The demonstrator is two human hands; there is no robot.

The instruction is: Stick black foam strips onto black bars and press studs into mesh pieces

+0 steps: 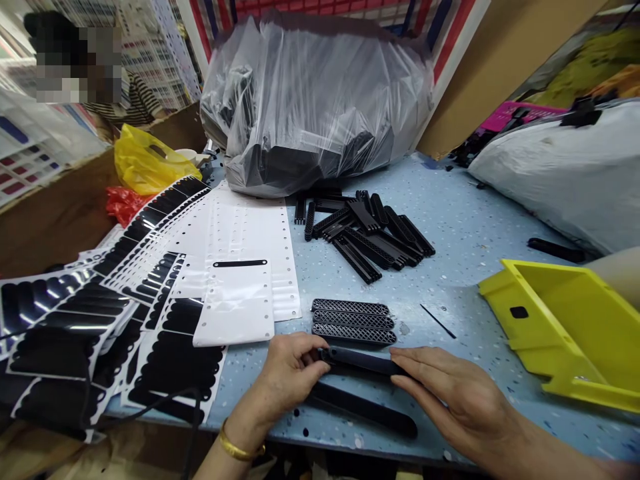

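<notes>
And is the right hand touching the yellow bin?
Apart. The head view shows blue tabletop between the right hand and the yellow bin.

1. Bare speckled blue tabletop (450, 280) leaves a lane between the pile of black bars (364, 217) and the yellow bin (525, 340) (1 thin black stick (438, 321) lies in it).
2. 3 lattice-faced bars (353, 320) block the straight way from the left hand (290, 373) to the pile.
3. Black sticker sheets (180, 347) crowd the left.
4. A bulging plastic bag (320, 100) walls off the back.
</notes>
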